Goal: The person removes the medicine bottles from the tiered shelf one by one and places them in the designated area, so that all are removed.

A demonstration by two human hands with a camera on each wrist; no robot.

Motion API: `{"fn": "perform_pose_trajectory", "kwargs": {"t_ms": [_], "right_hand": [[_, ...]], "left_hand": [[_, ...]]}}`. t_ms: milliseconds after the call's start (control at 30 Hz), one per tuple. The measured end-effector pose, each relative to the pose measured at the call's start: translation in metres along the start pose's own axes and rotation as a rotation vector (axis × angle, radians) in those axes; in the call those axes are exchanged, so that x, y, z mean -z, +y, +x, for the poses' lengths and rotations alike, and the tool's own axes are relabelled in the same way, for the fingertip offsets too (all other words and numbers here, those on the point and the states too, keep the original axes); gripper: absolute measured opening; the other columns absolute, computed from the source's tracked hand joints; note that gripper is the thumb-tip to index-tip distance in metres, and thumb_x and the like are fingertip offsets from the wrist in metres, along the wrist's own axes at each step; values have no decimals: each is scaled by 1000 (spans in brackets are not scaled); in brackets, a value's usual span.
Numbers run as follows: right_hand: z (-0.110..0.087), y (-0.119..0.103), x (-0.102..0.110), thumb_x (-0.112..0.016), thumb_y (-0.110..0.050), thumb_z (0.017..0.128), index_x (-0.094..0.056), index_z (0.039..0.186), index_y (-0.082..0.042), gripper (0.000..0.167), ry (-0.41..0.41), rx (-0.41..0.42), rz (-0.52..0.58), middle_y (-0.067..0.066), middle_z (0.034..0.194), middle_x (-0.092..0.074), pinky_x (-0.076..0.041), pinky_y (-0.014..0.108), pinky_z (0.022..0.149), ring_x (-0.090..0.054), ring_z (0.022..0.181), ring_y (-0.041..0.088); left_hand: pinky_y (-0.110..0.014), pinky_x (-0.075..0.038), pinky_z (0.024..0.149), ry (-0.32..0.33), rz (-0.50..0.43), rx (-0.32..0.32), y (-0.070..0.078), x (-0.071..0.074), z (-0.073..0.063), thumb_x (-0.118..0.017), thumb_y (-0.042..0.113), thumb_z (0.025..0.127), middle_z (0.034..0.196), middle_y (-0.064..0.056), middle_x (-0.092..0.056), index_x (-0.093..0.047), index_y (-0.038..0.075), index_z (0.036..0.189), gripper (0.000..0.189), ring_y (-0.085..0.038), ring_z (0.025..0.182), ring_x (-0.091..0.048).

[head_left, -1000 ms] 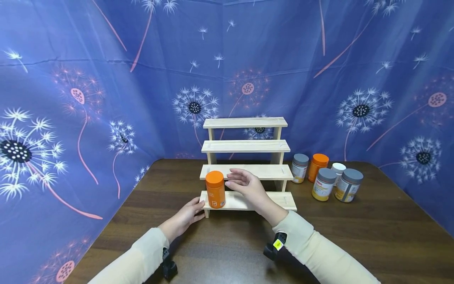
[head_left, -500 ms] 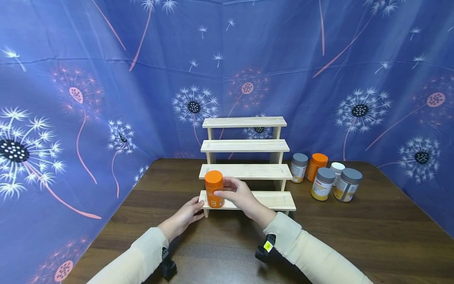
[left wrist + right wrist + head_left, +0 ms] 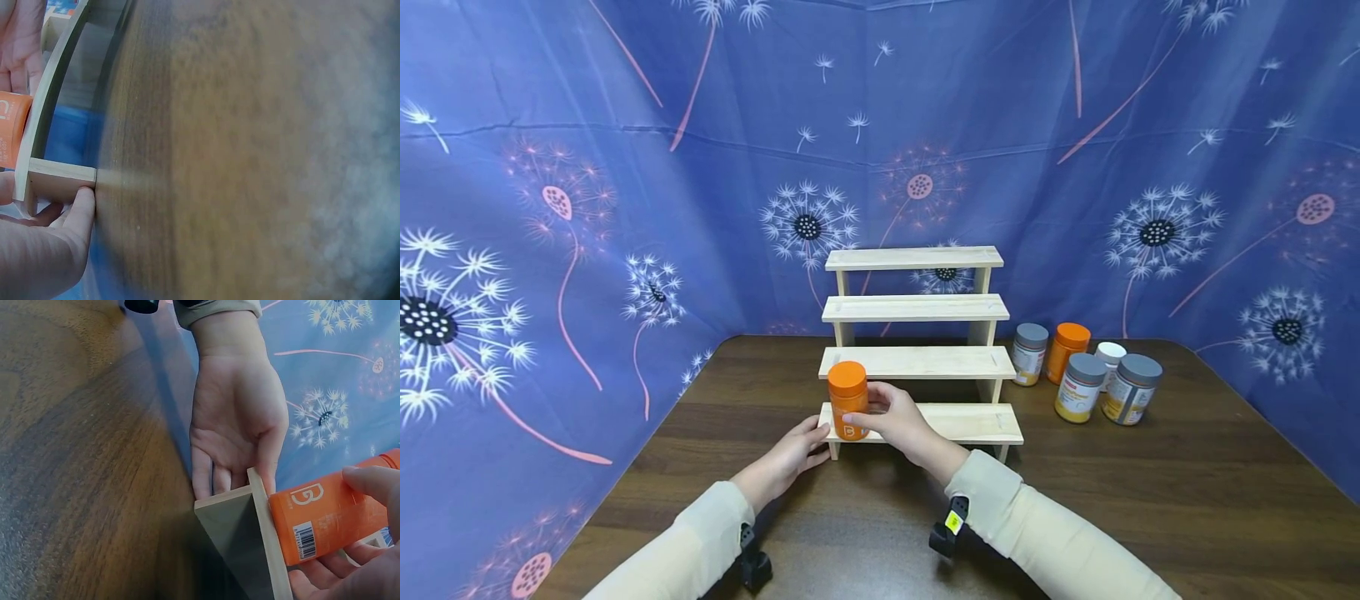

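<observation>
In the head view an orange bottle (image 3: 847, 392) with an orange lid stands upright at the left end of the lowest step of a pale wooden four-tier display stand (image 3: 962, 423). My right hand (image 3: 901, 422) holds the bottle from its right side, thumb in front and fingers behind. With my left hand (image 3: 781, 463) I grip the left end of that same step. The right wrist view shows the left thumb over the board and the fingers by the side support. A logo and a barcode show on the bottle (image 3: 331, 515) there.
Right of the stand, several containers are grouped on the dark wooden table (image 3: 1187, 508): grey-lidded jars (image 3: 1078, 389), another orange bottle (image 3: 1067, 353) and a small white-capped one (image 3: 1109, 358). A blue dandelion-print cloth (image 3: 715, 200) hangs behind and around the table.
My right hand has moved left and closed around the orange bottle, which it was beside a second ago. The bottle stays at the step's left end, and my left hand keeps its place.
</observation>
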State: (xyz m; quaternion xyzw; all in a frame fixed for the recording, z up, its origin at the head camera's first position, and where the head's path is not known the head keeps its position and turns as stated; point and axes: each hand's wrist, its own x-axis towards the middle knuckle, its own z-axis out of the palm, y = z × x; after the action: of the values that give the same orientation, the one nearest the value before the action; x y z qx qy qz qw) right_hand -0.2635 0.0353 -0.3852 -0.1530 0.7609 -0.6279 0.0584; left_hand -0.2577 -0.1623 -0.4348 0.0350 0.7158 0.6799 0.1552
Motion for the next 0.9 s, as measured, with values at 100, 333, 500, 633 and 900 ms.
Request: {"fn": "perform_pose_trajectory", "kwargs": {"t_ms": [100,333,500,633,900], "right_hand": [[0,0,-1,-78,-18,83,-54,131,-2,56,6,5,8,14,126,-63,-50,46,101,-61,114,29],[0,2,1,-78,-17,82,-55,130,-3,55,2,-13,32,14,125,-63,-51,45,101,-62,112,28],[0,4,6,-79,-19,81,-57,129,-4,54,-33,-21,35,12,124,-65,-51,45,100,-63,109,25],[-1,3,12,-80,-20,80,-59,126,-5,53,-69,-30,36,11,121,-66,-52,44,99,-64,106,23],[-6,-4,21,-79,-20,82,-57,129,-4,55,-89,-14,37,13,122,-65,-56,41,94,-63,106,23]], "left_hand": [[-53,-36,113,5,1,-2,1,0,-1,-36,20,105,149,-28,-37,-23,-4,149,52,-42,141,-30],[-53,-36,113,5,13,4,2,-1,-2,-36,21,106,149,-28,-35,-21,-4,150,53,-42,142,-28],[-52,-37,113,4,14,8,2,-1,-1,-37,23,106,149,-28,-36,-22,-4,150,53,-42,141,-29],[-53,-37,112,6,8,15,2,-1,-2,-37,21,105,147,-27,-39,-25,-4,148,51,-41,140,-33],[-52,-38,112,16,2,19,2,0,-1,-37,20,105,142,-27,-45,-27,-5,147,50,-40,139,-34]]}}
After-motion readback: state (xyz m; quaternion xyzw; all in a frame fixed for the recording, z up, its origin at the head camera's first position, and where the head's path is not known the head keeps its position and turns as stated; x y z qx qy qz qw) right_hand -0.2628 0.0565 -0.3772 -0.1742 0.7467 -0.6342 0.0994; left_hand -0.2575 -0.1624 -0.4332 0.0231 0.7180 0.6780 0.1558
